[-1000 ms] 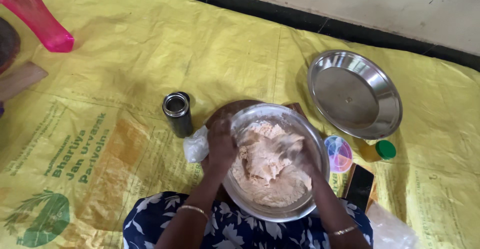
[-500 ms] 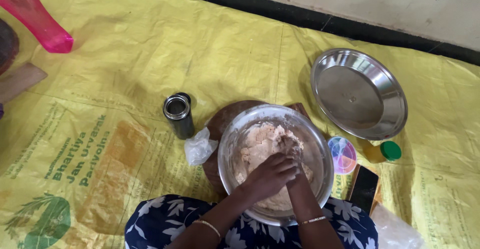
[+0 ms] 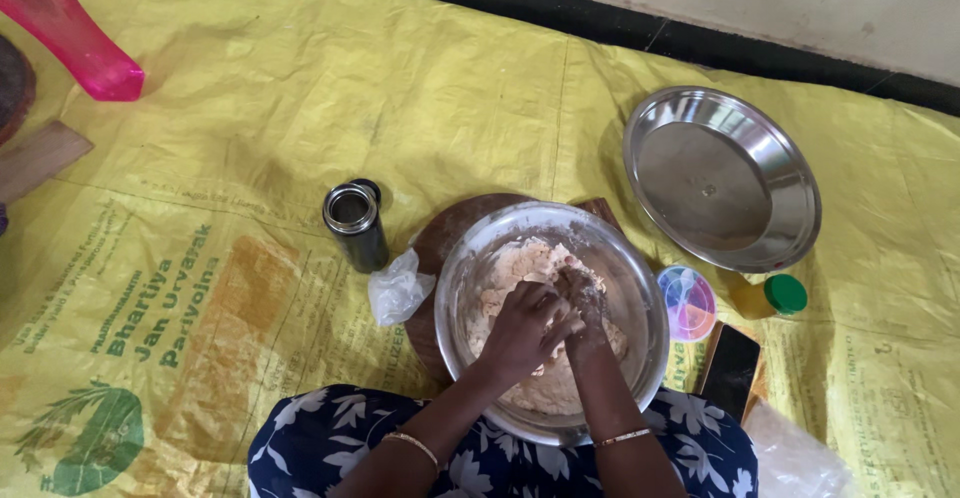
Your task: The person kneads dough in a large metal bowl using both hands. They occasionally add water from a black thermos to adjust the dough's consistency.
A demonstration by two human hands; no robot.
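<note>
Yellow floor sheet [image 3: 250,108] carries a steel bowl [image 3: 640,288]; left hand [image 3: 525,328] and right hand [image 3: 585,303], grip clamped on dough [image 3: 500,278]; steel cup [image 3: 355,223] left of them.

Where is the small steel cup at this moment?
In the head view, the small steel cup stands upright on the yellow mat, left of the steel bowl of dough, just above a crumpled plastic bag.
</note>
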